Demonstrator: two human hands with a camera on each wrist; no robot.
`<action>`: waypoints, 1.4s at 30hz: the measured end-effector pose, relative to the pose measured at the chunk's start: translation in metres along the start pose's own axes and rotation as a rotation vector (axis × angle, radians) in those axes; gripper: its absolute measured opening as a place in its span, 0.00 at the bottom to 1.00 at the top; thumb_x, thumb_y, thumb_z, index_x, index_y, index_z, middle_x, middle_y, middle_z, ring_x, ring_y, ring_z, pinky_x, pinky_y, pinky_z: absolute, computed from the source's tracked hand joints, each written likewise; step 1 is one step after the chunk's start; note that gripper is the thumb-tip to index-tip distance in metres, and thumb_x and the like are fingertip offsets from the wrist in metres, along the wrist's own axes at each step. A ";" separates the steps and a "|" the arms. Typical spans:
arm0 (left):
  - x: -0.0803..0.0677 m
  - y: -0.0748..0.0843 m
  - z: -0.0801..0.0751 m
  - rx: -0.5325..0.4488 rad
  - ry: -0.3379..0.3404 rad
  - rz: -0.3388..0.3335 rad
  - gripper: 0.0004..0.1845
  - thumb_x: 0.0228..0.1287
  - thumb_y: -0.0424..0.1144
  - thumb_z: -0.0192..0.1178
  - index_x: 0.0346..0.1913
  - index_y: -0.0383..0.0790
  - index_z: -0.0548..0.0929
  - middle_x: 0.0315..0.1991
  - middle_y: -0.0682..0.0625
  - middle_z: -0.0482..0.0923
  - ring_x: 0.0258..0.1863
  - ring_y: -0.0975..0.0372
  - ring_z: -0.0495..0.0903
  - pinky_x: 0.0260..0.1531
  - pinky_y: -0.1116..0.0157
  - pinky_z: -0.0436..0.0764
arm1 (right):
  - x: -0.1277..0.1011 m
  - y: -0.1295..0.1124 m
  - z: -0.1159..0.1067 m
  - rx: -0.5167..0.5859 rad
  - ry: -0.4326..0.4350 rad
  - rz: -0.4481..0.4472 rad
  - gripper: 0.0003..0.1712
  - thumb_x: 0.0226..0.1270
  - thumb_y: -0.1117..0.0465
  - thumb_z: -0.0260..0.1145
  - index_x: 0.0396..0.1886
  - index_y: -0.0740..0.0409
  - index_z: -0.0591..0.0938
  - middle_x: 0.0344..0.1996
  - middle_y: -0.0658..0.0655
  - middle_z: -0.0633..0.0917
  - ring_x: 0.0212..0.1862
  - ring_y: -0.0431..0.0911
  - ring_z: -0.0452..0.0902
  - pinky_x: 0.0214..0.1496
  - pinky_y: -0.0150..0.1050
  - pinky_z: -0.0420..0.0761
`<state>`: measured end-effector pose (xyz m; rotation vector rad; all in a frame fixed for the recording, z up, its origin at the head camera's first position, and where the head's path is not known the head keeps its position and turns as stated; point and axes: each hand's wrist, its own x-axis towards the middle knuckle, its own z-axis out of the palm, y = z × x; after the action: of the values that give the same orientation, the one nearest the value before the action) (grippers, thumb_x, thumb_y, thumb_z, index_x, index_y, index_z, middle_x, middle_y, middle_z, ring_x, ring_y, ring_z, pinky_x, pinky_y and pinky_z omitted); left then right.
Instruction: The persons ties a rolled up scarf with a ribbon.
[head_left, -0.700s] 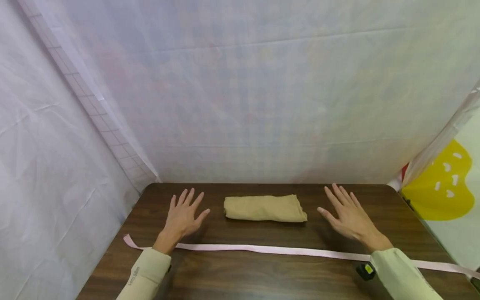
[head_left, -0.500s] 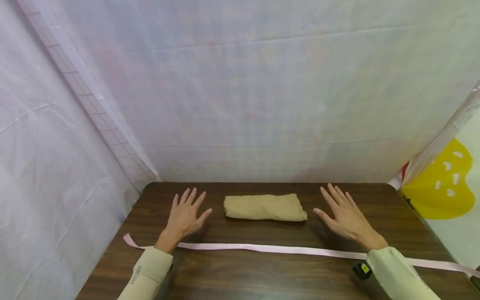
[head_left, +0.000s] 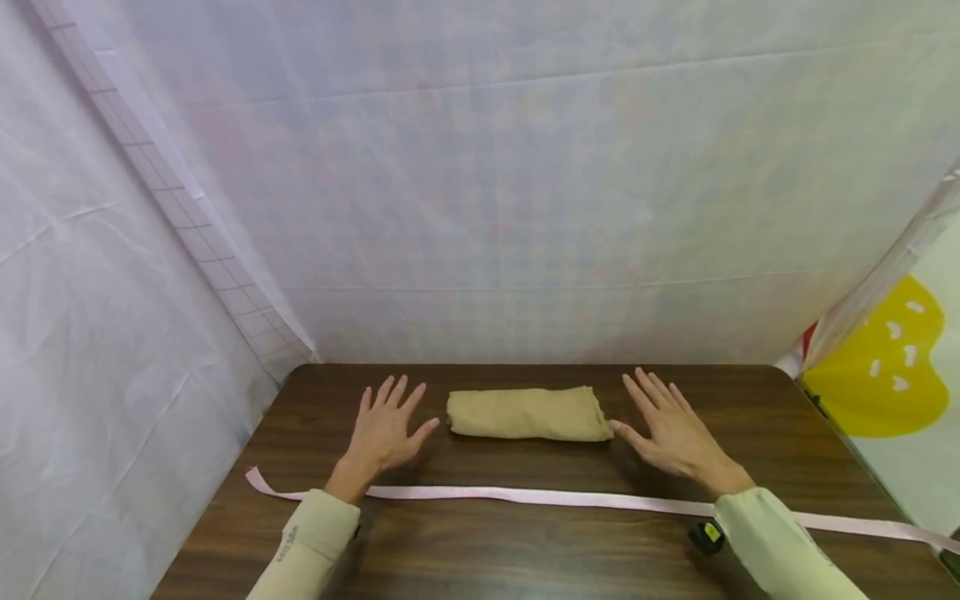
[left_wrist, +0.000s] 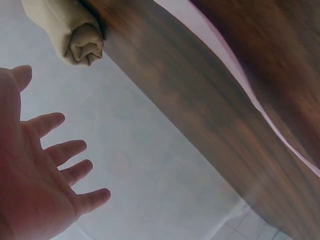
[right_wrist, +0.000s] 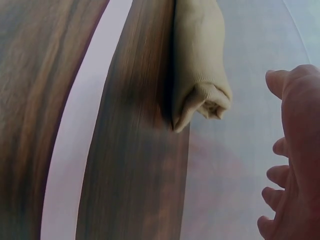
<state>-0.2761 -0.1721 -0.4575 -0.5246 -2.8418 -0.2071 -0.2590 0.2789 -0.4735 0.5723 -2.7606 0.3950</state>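
- Tan cloth roll (head_left: 528, 414) is lying sideways on the far part of the bench (head_left: 517, 550), pretty much between my hands. You can see its folded layers at each end in the wrist views.
- My left hand (head_left: 381, 435) is just off its left end, fingers straight and fanned out, grasping nothing.
- Right hand (head_left: 671, 435), same deal on the other side: released, fingers spread. Thumb looks right up against the roll from the head view, but the right wrist view shows a gap, so not touching.
- Pink ribbon (head_left: 555, 497) runs across the bench on my side of the roll, passing under both my arms, left tip bent toward the far edge.
- Small black gadget (head_left: 707, 536) with a yellow-green patch shows just beside my right sleeve (head_left: 772, 533), can't tell what it is.
- White sheet (head_left: 525, 183) hangs behind, faint checks showing through.
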 end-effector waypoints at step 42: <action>0.050 0.067 0.028 -0.035 -0.119 0.120 0.39 0.68 0.63 0.53 0.77 0.50 0.59 0.75 0.40 0.58 0.75 0.46 0.54 0.71 0.41 0.53 | 0.052 -0.058 0.025 -0.007 -0.079 -0.201 0.58 0.51 0.48 0.78 0.75 0.68 0.58 0.75 0.69 0.59 0.75 0.63 0.53 0.74 0.60 0.53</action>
<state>-0.3023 -0.0883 -0.4651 -0.7353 -2.9134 -0.2102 -0.2854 0.2019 -0.4671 0.8715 -2.7428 0.3225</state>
